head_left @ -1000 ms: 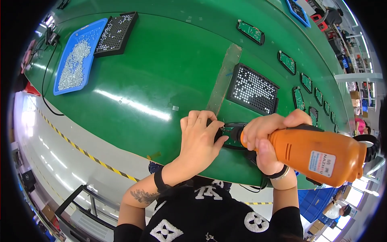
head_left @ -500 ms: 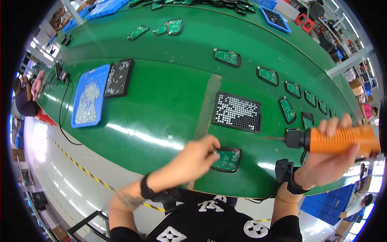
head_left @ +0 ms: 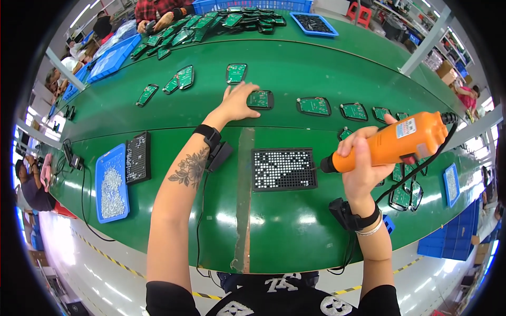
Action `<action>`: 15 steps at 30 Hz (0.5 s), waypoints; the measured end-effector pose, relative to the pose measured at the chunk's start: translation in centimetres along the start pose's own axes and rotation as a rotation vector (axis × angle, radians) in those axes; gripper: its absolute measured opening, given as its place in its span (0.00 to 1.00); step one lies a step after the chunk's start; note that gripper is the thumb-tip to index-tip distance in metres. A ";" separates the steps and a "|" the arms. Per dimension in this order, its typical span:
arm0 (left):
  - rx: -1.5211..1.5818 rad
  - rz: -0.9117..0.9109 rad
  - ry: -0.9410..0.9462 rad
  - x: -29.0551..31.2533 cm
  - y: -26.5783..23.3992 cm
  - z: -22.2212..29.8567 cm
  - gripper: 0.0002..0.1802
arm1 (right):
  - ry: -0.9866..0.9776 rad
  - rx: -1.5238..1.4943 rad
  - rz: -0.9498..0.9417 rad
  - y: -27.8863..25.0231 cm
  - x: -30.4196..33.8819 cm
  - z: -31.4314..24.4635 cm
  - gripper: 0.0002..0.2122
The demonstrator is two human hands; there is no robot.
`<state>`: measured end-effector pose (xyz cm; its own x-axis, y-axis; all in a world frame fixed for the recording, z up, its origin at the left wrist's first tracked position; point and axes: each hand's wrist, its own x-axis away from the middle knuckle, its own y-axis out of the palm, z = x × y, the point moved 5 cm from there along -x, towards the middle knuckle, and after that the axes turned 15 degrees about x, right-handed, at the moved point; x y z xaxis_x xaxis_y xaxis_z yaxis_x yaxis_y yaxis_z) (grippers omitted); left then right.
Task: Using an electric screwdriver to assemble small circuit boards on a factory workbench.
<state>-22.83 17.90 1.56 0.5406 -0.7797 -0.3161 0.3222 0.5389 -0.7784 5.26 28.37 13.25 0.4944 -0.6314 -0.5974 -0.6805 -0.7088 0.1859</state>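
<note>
My left hand [head_left: 238, 103] reaches far over the green bench, thumb and fingers spread around a green circuit board in a black frame [head_left: 261, 100]. The fingertips lie by its near and far edges; firm contact cannot be made out. Just beyond stands another framed circuit board [head_left: 236, 73]. My right hand [head_left: 362, 167] is wrapped round an orange electric screwdriver [head_left: 395, 141] with a black cord. Its thin bit points left, at the right edge of a black perforated plate [head_left: 258, 184], partly filled with small shiny pieces, probably screws.
More framed boards [head_left: 313, 105] run rightward, with several crowded behind the screwdriver. On the left sit a blue tray of small silvery pieces [head_left: 112, 192] and a second black perforated plate [head_left: 138, 158]. A co-worker's hands [head_left: 158, 22] work near a board pile [head_left: 211, 26].
My left hand has moved from the near board out to the far row. That near spot no longer holds a board; one more shows in the far row. The screwdriver has swung left toward the plate.
</note>
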 end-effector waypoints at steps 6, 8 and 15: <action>0.151 -0.239 -0.056 1.2 1.7 0.5 0.27 | 0.054 0.188 -0.025 0.8 0.6 1.6 0.25; 0.104 -0.173 -0.036 1.8 1.3 0.5 0.25 | 0.054 0.181 -0.032 0.9 0.7 1.8 0.25; 0.136 -0.117 -0.103 2.6 0.3 0.7 0.20 | 0.033 0.203 -0.054 1.3 0.6 2.3 0.24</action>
<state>-20.83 16.24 0.89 0.5676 -0.8065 -0.1654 0.4857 0.4902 -0.7238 3.44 27.83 11.30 0.5485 -0.6062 -0.5759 -0.7458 -0.6661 -0.0091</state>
